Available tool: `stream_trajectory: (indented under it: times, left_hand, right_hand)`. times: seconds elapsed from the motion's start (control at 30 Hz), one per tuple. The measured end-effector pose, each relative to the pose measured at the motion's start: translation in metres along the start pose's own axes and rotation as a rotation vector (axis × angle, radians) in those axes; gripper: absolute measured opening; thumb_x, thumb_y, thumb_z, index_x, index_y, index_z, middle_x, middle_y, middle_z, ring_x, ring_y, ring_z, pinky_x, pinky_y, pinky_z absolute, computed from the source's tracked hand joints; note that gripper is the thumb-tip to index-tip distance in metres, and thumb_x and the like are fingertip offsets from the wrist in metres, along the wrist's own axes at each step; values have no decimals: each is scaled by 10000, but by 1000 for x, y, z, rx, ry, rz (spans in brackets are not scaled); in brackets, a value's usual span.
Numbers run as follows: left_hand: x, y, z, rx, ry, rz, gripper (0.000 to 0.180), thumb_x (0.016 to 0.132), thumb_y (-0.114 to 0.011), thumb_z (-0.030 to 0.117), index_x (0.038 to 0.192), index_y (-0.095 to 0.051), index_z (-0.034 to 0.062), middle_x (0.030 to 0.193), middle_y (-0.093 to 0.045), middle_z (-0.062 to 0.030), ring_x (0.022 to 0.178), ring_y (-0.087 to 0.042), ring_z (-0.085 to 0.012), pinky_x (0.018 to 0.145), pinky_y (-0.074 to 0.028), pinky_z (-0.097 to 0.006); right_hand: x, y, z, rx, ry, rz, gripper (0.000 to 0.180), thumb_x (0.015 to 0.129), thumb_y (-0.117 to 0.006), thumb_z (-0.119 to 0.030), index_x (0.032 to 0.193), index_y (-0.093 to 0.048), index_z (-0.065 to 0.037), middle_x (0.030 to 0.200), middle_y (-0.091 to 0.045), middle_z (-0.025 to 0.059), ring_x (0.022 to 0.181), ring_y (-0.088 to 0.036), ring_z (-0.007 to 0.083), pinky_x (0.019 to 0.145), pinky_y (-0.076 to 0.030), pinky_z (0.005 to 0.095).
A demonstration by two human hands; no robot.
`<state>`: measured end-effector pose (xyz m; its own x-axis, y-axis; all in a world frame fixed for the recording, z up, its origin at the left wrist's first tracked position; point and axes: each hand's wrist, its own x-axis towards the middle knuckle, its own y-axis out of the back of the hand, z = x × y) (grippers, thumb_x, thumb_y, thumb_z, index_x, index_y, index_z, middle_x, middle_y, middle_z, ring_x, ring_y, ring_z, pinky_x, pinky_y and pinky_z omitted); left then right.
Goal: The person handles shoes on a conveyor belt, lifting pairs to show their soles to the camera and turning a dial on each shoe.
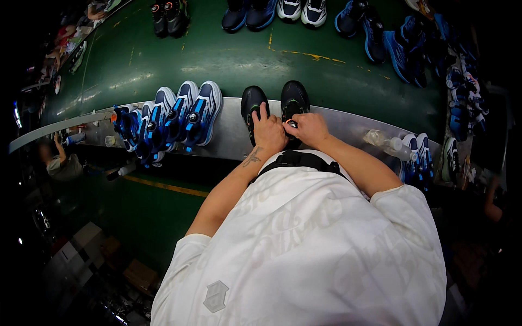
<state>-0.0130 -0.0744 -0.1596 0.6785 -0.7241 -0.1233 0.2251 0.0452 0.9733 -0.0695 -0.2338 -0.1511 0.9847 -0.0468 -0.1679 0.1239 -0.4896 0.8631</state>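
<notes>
Dim, vignetted fisheye; overhead glare.

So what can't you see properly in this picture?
- Head view: the right hand covers the small dial on the right black shoe; its fingertips are hidden.
- The left hand covers the rear of the left black shoe.
- The person's own chest hides both shoes' heels.
- The clear bottle is too blurred to show its contents.
- The corners are dark.
</notes>
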Motion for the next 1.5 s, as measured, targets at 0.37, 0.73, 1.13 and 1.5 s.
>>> stream_trajectory:
  times: [0.37,0.73,1.13,1.5]
  left_hand:
    - [3,4,3,58,2,-51,399,721,-691,359,974,-746,55,1060,-689,-154,1364,-366,-416,1068,-267,-615]
    - [-4,5,1,77,-9,11,512,735,-702,375,1050,-672,-28,1049,-675,-185,1326,-381,-458,1058,-248,-617]
    - [-15,7,5,151,7,-14,392,861,-585,302,1094,-705,11,1094,-674,-117,1228,-468,-367,1037,-295,-611]
    - [-15,12,4,157,-29,-73,482,829,-624,377,1129,-686,4,1135,-667,-127,1236,-461,-362,1005,-314,-547]
  right_hand:
    - [0,41,5,135,57,-228,486,858,-641,-515,841,-652,-30,732,-671,202,746,-674,396,676,-537,481]
    - [-10,11,0,-288,105,-268,1236,721,-788,-489,1533,-40,69,711,-683,180,587,-668,362,513,-520,473]
    - [-6,2,12,-235,61,-377,1075,776,-674,-266,1535,16,56,772,-692,238,677,-669,418,627,-539,491]
    - [-7,-6,10,-231,-11,-342,1158,751,-714,-274,1529,79,55,803,-694,241,706,-677,401,639,-550,475]
